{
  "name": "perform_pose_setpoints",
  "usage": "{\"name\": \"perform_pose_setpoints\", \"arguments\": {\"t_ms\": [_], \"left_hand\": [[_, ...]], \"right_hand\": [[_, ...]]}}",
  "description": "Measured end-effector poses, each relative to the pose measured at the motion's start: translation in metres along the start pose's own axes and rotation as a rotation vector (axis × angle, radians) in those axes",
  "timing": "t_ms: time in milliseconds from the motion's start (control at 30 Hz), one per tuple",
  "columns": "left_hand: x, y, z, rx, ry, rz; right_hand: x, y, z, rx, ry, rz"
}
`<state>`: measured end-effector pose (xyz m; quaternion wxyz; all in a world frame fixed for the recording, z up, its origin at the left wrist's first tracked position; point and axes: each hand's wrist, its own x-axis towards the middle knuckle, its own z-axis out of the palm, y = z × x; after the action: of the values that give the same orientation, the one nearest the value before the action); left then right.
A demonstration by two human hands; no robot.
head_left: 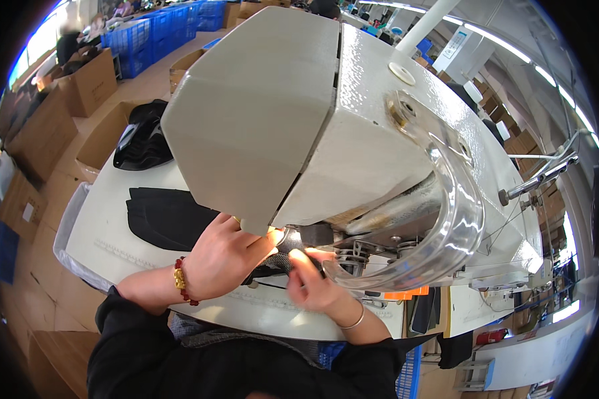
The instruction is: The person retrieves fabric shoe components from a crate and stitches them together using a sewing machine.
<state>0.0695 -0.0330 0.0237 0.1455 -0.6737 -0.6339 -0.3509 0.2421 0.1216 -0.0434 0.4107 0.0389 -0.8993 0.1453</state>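
A large off-white industrial sewing machine point(259, 100) fills the middle of the view, its needle area lit from beneath the head. Under it lies a dark mesh-textured fabric piece point(277, 264). My left hand point(223, 258), with a red bead bracelet at the wrist, holds that piece from the left; its fingertips are partly hidden by the machine head. My right hand point(316, 284), wearing a thin bangle, is closed with its fingers curled at the right edge of the same piece. Left of my left hand, black fabric pieces point(166, 216) lie stacked on the white sewing table point(106, 213).
Black glossy shaped pieces point(143, 136) rest at the table's far left edge. A clear curved plastic guard point(462, 219) juts from the machine above my right hand. Cardboard boxes point(86, 83) and blue crates point(150, 43) stand on the floor beyond. An orange item point(406, 293) sits right of my right hand.
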Motion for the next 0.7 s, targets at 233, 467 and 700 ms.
{"name": "perform_pose_setpoints", "arguments": {"t_ms": [233, 467, 700], "left_hand": [[-0.001, -0.003, 0.003, 0.1, 0.02, 0.091], [0.006, -0.017, -0.025, -0.079, -0.091, 0.118], [0.016, -0.043, -0.051, -0.455, -0.544, 0.003]], "right_hand": [[0.024, -0.007, 0.002, -0.491, 0.025, -0.378], [0.021, -0.018, -0.004, -0.388, 0.007, -0.333], [0.025, -0.016, -0.008, -0.38, -0.003, -0.355]]}}
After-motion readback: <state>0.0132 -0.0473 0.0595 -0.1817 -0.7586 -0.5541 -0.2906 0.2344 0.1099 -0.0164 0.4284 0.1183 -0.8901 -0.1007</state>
